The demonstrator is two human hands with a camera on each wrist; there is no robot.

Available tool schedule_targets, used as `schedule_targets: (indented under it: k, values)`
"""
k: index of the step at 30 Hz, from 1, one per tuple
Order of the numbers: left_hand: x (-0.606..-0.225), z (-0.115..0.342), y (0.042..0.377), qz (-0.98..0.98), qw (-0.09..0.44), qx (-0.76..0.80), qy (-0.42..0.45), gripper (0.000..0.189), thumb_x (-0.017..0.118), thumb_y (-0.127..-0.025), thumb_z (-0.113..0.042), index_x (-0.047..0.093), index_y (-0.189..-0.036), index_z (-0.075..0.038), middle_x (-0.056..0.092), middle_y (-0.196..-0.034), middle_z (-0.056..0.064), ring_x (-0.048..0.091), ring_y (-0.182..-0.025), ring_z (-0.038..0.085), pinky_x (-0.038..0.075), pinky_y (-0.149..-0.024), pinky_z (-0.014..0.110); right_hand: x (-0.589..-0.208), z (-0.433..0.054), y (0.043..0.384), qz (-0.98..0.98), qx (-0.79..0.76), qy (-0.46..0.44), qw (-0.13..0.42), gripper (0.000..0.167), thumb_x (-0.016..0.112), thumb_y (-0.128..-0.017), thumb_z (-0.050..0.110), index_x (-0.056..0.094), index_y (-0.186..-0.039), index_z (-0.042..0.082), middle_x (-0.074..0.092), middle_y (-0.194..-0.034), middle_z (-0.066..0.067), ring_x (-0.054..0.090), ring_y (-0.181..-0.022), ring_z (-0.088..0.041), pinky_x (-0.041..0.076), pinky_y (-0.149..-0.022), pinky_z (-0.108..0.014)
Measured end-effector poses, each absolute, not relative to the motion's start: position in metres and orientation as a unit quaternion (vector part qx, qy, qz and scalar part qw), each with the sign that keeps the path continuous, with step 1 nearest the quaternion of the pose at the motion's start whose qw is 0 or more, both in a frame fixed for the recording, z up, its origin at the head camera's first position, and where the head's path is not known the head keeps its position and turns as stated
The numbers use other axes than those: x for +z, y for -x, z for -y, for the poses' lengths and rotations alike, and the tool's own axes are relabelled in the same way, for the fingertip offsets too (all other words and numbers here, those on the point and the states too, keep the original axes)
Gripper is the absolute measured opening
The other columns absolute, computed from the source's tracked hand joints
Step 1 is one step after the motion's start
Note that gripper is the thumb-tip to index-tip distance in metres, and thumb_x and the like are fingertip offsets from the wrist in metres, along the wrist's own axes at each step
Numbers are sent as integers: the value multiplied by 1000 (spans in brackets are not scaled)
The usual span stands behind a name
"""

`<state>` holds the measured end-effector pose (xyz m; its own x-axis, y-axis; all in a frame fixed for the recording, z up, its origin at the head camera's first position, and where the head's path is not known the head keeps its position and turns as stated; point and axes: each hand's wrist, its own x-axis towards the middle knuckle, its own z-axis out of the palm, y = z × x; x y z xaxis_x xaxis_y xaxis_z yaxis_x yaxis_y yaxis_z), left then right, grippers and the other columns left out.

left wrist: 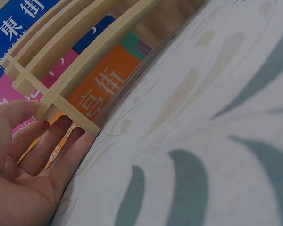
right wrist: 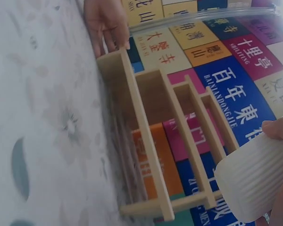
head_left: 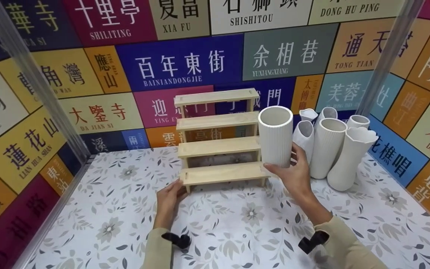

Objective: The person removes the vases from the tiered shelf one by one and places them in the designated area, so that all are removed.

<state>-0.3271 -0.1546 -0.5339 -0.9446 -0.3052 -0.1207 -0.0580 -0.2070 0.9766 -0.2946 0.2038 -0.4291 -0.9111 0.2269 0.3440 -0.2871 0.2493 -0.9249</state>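
Observation:
My right hand (head_left: 293,173) grips a white ribbed cylindrical vase (head_left: 276,140) low on its body, thumb in front and fingers round the right side. The vase is upright in the head view, beside the right end of a four-step wooden display shelf (head_left: 222,147). Its ribbed lower part (right wrist: 254,176) also shows in the right wrist view. My left hand (head_left: 168,200) holds the front left corner of the shelf's lowest step. In the left wrist view, its thumb (left wrist: 21,113) lies at the step's end and the fingers reach the leg beneath.
Several white vases (head_left: 325,153) stand grouped right of the shelf, some with wavy rims. A floral cloth (head_left: 215,231) covers the table. Behind are colourful sign-panel walls (head_left: 181,63) with clear corner posts (head_left: 390,52). A black wrist strap (head_left: 314,241) crosses the right sleeve.

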Motion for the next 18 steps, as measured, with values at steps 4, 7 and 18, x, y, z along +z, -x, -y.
schedule_targets:
  k: [4,7,18]
  values:
    - [-533,155,328,631,73,-756,-159,47,69,-95,-24,60,-135,0,68,-125,24,72,-108,30,63,-87,30,-436,-218,291,771,601,-16,210,97,91,-73,19,34,-152,13,44,-150,-10,46,-133,-29,40,-114,-44]
    - [-533,155,328,625,69,-760,-163,48,70,-95,-24,59,-135,0,67,-127,25,71,-110,31,63,-89,31,-441,-229,290,775,596,-7,210,97,92,-72,17,36,-151,11,47,-147,-11,48,-131,-29,42,-111,-43]
    - [-532,154,328,623,65,-764,-157,45,68,-97,-23,59,-136,-2,67,-127,24,72,-108,28,62,-90,31,-456,-273,279,796,580,42,168,104,90,-75,27,26,-155,12,39,-156,-18,43,-140,-40,41,-116,-57]
